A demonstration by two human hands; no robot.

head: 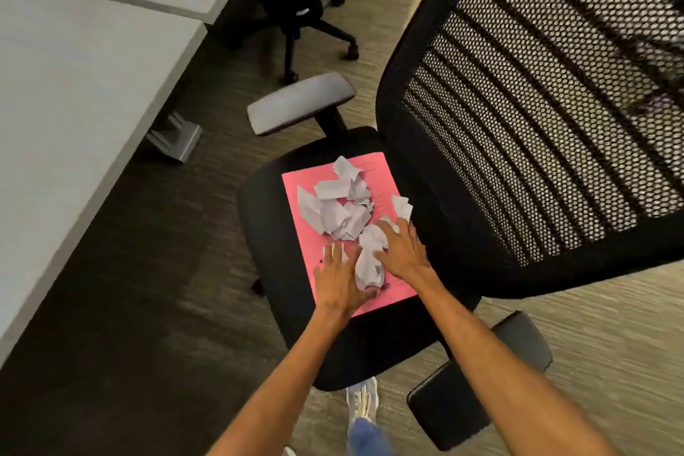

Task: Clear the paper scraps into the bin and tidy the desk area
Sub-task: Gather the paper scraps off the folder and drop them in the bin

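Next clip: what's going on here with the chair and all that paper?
A person stands at a black office chair. White paper scraps lie on a pink sheet on its seat. The left hand and the right hand, fingers spread, press in on a crumpled wad between them. No bin shows.

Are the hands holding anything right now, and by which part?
Nothing is gripped. The left hand and right hand, fingers spread, press a crumpled paper wad from its two sides on the pink folder.
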